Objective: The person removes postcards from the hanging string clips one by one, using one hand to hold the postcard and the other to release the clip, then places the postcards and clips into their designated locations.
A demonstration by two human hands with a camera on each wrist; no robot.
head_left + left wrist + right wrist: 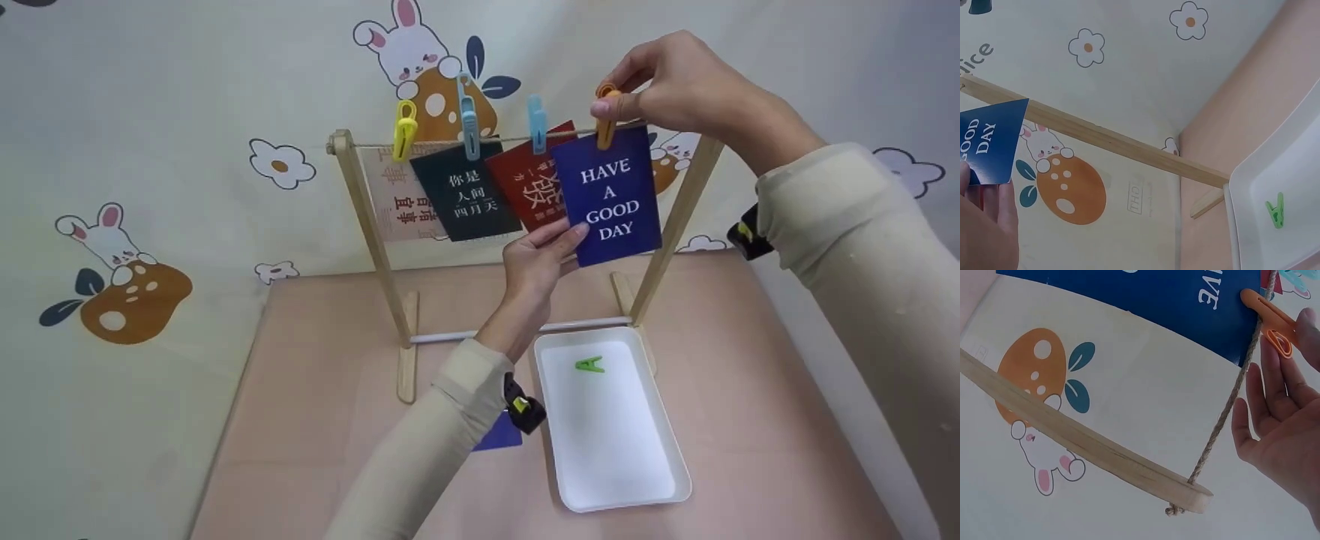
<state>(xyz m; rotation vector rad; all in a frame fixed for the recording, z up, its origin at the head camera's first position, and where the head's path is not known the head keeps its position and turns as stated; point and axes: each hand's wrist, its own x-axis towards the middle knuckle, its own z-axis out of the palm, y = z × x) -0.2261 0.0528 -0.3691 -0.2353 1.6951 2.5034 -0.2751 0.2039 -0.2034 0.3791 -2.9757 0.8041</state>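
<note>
My left hand (531,264) pinches a blue card (609,199) reading "HAVE A GOOD DAY" by its lower left edge, thumb in front and fingers behind. At the card's top, my right hand (690,90) grips an orange clothespin (606,136) between thumb and fingers. In the right wrist view the clothespin (1264,307) straddles the twine (1224,416) with its tip over the card. To the left on the same twine hang a red card (517,187) and a dark green card (461,195) under light blue clothespins, and a pale card (397,214) under a yellow clothespin (405,131).
The twine spans a wooden frame (367,232) with a white lower bar (585,325). In front stands a white tray (555,420) with a green clothespin (590,364) in it. Another blue card (501,435) lies on the table, partly hidden by my left sleeve.
</note>
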